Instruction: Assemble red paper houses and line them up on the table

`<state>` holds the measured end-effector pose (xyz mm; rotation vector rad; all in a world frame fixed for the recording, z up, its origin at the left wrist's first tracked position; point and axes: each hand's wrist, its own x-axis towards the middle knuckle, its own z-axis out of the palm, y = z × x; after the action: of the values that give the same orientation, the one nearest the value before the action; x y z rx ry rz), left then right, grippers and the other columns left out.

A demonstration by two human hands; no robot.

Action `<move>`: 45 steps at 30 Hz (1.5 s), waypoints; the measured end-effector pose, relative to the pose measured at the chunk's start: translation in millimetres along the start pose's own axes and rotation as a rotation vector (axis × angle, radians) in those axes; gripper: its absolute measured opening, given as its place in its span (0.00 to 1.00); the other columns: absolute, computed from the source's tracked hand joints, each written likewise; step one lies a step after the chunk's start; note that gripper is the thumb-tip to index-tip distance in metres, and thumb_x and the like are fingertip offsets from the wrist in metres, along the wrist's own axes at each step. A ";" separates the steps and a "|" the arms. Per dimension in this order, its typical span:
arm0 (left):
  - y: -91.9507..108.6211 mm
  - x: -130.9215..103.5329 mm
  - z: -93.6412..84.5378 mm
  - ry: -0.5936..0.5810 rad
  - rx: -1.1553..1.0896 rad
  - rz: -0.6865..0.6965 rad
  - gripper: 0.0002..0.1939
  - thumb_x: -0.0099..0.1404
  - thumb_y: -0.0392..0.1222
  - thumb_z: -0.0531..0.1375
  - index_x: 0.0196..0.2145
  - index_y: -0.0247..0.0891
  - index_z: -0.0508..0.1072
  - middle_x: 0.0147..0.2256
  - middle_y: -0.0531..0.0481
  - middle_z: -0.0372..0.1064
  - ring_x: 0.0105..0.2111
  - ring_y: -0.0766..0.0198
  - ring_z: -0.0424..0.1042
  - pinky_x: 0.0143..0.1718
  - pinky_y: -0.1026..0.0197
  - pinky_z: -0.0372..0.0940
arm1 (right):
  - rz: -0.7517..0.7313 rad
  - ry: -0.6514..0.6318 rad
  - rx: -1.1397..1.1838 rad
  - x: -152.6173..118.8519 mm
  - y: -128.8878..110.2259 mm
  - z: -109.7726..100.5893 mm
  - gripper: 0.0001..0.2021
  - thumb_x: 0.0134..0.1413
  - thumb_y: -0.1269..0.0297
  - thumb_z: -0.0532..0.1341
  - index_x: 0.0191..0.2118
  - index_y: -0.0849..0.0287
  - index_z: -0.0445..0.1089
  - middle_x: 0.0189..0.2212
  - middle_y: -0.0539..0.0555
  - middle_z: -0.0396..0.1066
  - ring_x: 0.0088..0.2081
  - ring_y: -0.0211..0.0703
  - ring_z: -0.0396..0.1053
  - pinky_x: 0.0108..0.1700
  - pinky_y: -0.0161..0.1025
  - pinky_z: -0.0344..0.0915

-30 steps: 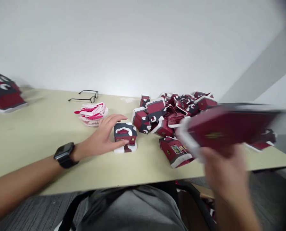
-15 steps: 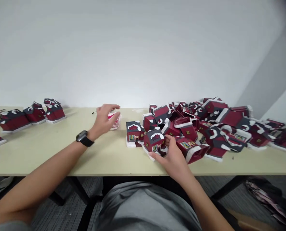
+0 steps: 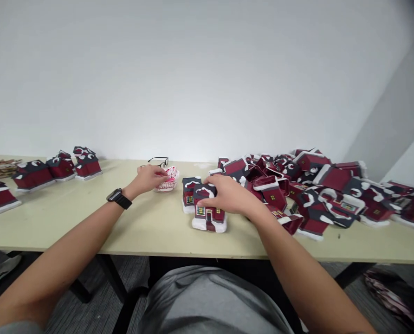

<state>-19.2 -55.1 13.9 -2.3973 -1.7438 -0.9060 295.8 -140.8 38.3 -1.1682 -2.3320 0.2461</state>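
My left hand (image 3: 150, 180), with a dark watch on the wrist, has its fingers pinched at the left edge of a small white and red patterned container (image 3: 168, 182). What lies between the fingertips is too small to make out. My right hand (image 3: 224, 192) grips the top of a dark red toy house (image 3: 210, 217) with a dark, snow-edged roof and a white base. The house stands upright, its door and windows facing me. Another such house (image 3: 188, 197) stands just behind it to the left, partly hidden.
A large heap of similar houses (image 3: 307, 185) covers the table's right side, some tipped over. Several more houses (image 3: 35, 175) stand at the left, near a stack of flat brown pieces (image 3: 1, 168). Black-framed glasses (image 3: 160, 161) lie behind the container.
My left hand has lowered to the container and its fingers have closed. My right hand has moved left and now grips the house from above; the house has turned its front towards me.
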 end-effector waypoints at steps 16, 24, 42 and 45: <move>16.3 -8.4 -22.7 0.202 -0.038 0.275 0.09 0.70 0.45 0.57 0.39 0.39 0.75 0.41 0.45 0.74 0.40 0.58 0.72 0.43 0.57 0.65 | 0.099 0.033 0.385 5.5 4.3 36.4 0.30 0.51 0.55 0.71 0.58 0.55 0.64 0.40 0.54 0.77 0.36 0.48 0.74 0.37 0.41 0.65; 90.5 -18.8 -33.2 0.024 -0.024 0.611 0.08 0.72 0.43 0.59 0.43 0.41 0.78 0.40 0.48 0.78 0.38 0.61 0.76 0.41 0.59 0.67 | 0.222 0.367 0.621 21.4 16.1 47.9 0.20 0.55 0.52 0.68 0.48 0.56 0.68 0.45 0.56 0.76 0.46 0.48 0.73 0.49 0.45 0.67; 102.2 -14.7 15.4 0.170 -0.317 0.477 0.07 0.66 0.45 0.68 0.42 0.46 0.84 0.36 0.50 0.80 0.35 0.62 0.75 0.40 0.57 0.69 | 0.298 0.252 1.083 21.4 17.6 42.5 0.12 0.55 0.61 0.67 0.44 0.55 0.69 0.44 0.54 0.77 0.47 0.47 0.73 0.48 0.42 0.68; 104.2 -15.2 15.7 0.264 -0.325 0.447 0.05 0.65 0.45 0.69 0.38 0.44 0.83 0.35 0.51 0.80 0.35 0.61 0.75 0.41 0.56 0.69 | 0.297 0.267 1.075 20.0 16.4 39.6 0.11 0.55 0.59 0.67 0.41 0.56 0.70 0.41 0.52 0.77 0.43 0.45 0.73 0.44 0.40 0.67</move>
<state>76.4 -100.7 24.6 -2.5417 -0.9736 -1.4283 276.6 -112.5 5.8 -0.8661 -1.3917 1.1815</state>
